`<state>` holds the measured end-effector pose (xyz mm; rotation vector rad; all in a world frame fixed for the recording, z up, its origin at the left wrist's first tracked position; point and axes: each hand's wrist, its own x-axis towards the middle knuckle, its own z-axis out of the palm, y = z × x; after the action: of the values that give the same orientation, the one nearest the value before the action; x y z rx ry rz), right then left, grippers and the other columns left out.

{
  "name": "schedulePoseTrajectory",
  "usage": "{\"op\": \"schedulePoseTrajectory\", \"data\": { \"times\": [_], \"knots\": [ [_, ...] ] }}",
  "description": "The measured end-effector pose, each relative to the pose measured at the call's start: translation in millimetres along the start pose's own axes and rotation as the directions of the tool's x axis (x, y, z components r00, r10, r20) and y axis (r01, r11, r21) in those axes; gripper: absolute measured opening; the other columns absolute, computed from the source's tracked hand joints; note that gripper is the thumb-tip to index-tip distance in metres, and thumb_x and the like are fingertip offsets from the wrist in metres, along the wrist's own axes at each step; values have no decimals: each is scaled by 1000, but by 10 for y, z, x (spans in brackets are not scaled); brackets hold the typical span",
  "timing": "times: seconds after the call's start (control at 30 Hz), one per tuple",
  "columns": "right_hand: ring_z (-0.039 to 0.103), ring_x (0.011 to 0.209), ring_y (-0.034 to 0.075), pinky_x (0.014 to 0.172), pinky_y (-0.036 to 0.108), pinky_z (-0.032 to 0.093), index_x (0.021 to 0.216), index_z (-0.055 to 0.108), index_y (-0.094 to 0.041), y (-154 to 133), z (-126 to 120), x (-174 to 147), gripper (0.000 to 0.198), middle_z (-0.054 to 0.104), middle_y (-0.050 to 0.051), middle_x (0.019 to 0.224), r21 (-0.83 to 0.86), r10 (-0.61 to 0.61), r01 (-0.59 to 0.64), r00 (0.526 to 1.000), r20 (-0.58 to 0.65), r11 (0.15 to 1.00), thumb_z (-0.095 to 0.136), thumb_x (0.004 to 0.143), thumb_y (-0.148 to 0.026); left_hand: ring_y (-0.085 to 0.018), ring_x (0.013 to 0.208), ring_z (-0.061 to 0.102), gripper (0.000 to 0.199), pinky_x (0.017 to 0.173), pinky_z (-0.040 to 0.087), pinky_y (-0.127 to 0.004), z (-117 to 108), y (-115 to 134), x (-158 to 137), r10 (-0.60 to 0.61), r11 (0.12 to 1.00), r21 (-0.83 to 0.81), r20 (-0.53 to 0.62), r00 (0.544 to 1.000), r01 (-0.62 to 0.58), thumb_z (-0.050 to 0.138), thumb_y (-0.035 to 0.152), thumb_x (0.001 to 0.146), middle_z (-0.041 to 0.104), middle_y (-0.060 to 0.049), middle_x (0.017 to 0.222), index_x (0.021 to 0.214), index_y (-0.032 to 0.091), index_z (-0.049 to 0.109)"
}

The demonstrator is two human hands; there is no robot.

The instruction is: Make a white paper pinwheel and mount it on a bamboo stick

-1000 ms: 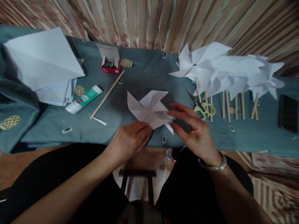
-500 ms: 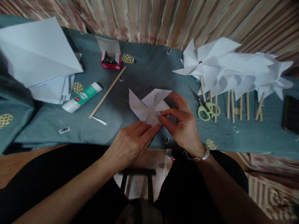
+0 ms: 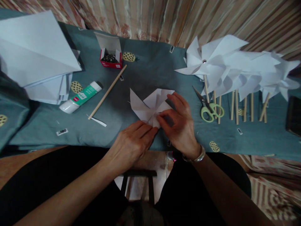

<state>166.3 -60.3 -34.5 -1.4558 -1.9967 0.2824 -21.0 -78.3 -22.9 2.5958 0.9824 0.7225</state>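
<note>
A white paper pinwheel [image 3: 150, 105], without a stick, lies near the table's front edge with its blades folded towards the middle. My left hand [image 3: 133, 141] grips its lower edge, the fingers pressed together on the paper. My right hand [image 3: 180, 125] pinches the paper near the centre with thumb and index finger, while its other fingers rest by the upper right blade. To the left lies a bare wooden stick [image 3: 108, 91], a thin paper strip [image 3: 98, 121] at its lower end. Whether a pin sits at the pinwheel's centre is hidden.
Left are stacked white paper sheets [image 3: 35, 53], a glue stick [image 3: 82, 96] and a red box [image 3: 111, 59] of metal pins. On the right, green-handled scissors [image 3: 208, 110] lie by several finished pinwheels [image 3: 225, 66] on sticks. A dark object [image 3: 293, 114] sits at the far right.
My right thumb and index finger have moved slightly left, closing in on the pinwheel's centre. My left hand has shifted a little left, still on the lower edge.
</note>
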Motion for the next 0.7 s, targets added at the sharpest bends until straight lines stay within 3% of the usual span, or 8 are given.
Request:
{"op": "schedulePoseTrajectory", "data": {
  "times": [0.37,0.6,0.7],
  "knots": [
    [45,139,32,112,56,44,82,64,-18,1,0,-3,8,56,18,139,-40,-64,63,998,-16,997,61,89,-14,-23,86,64,21,76,60,-36,5,10,-6,6,1000,2,22,1000,-6,60,10,91,71,-11,95,109,3,68],
    [41,142,27,113,53,44,90,64,-27,19,27,-34,15,53,4,143,-40,-92,91,996,-10,995,57,93,-15,-23,87,64,22,77,60,-37,22,5,-28,19,1000,23,19,1000,-19,60,10,91,71,-11,96,110,4,67],
    [41,142,28,112,52,45,92,65,-27,12,30,-39,15,53,4,142,-60,-109,108,994,-12,992,56,94,-16,-23,89,64,21,79,60,-37,20,7,-35,16,999,27,32,999,-17,58,11,92,71,-11,97,110,5,67]
  ]
}}
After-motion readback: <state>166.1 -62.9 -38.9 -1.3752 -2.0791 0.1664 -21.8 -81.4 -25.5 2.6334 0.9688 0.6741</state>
